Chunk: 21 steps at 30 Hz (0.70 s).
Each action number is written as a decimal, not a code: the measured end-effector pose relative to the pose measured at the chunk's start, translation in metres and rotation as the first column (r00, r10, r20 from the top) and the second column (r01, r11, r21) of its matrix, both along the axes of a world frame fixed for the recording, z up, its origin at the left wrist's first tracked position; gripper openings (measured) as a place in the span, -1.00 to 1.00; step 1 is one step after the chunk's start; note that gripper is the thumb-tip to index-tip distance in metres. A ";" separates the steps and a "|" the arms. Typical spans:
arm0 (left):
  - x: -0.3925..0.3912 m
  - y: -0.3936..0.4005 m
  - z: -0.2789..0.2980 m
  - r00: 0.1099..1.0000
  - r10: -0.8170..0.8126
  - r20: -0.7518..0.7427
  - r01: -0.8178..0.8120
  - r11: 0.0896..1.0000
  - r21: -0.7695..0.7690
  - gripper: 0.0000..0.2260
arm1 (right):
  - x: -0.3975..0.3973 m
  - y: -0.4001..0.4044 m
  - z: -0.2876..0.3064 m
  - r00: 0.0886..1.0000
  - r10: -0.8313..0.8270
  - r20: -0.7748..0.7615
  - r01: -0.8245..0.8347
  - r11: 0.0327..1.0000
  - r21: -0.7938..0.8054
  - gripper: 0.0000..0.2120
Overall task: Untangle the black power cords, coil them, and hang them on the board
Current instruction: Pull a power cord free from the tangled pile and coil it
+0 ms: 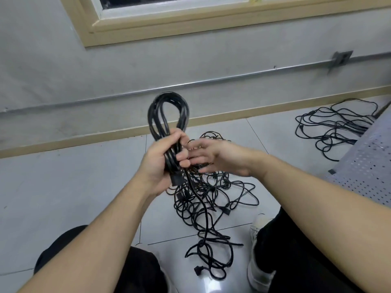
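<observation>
My left hand [163,163] grips a coiled black power cord [167,115] upright at mid-frame; its loops stand above my fist and a plug end sticks out below. A loose strand of it hangs down to the floor. My right hand [213,157] is just right of the coil, blurred, fingers spread and straight, touching the cord near my left fingers. Below lies a tangled pile of black cords [209,197] on the tiled floor, between my knees. A second loose heap of black cords [338,123] lies at the right by the wall.
A grey perforated metal board [368,166] slants in at the right edge. A grey wall with a metal conduit [190,83] and a window frame stands ahead. My dark trousers and a white shoe [258,271] fill the bottom of the view.
</observation>
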<state>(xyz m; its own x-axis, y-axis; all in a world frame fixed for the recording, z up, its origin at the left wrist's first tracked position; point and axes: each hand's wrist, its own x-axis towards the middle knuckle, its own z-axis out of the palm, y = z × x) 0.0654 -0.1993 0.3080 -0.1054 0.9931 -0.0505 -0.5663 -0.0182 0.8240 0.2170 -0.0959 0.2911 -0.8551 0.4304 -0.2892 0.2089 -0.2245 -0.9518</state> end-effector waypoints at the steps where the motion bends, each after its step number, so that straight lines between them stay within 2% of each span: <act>1: -0.003 0.002 0.001 0.998 0.053 0.040 -0.053 0.999 0.002 -0.94 | -0.001 -0.006 -0.006 0.992 0.117 0.051 -0.119 0.992 0.041 -0.50; 4: -0.011 0.005 0.004 0.979 0.186 0.082 -0.186 0.982 0.003 -0.97 | -0.006 -0.021 -0.026 0.909 0.335 0.250 -0.381 0.909 0.170 -0.67; 7: -0.021 0.007 0.006 0.953 0.300 0.041 -0.299 0.954 -0.030 -0.87 | -0.005 -0.027 -0.036 0.845 0.391 0.365 -0.479 0.856 0.194 -0.88; 9: -0.032 0.008 0.006 0.917 0.396 -0.044 -0.397 0.917 -0.046 -0.83 | -0.003 -0.024 -0.035 0.846 0.358 0.394 -0.473 0.846 0.246 -0.89; 12: -0.050 0.009 0.001 0.832 0.512 -0.214 -0.532 0.845 -0.049 -0.84 | 0.000 -0.013 -0.031 0.878 0.251 0.409 -0.402 0.849 0.343 -0.79; 14: -0.061 0.009 -0.006 0.768 0.570 -0.293 -0.610 0.790 -0.064 -0.85 | 0.004 -0.004 -0.027 0.868 0.205 0.452 -0.406 0.816 0.411 -0.72; 16: -0.069 0.010 -0.013 0.708 0.614 -0.349 -0.676 0.731 -0.086 -0.86 | 0.008 0.002 -0.026 0.847 0.190 0.497 -0.447 0.761 0.471 -0.69; 19: -0.076 0.010 -0.022 0.621 0.656 -0.430 -0.758 0.643 -0.113 -0.86 | 0.009 0.011 -0.027 0.875 0.139 0.464 -0.393 0.763 0.512 -0.70; 21: -0.078 0.011 -0.025 0.584 0.662 -0.471 -0.788 0.601 -0.133 -0.87 | 0.010 0.017 -0.026 0.870 0.107 0.481 -0.401 0.720 0.566 -0.74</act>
<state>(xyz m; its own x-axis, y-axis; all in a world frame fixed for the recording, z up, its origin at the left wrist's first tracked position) -0.0126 -0.1887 0.2833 -0.8543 0.5040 -0.1269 -0.1560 -0.0158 0.9876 0.2269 -0.0793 0.2650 -0.8342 0.4170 -0.3609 0.5438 0.5130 -0.6642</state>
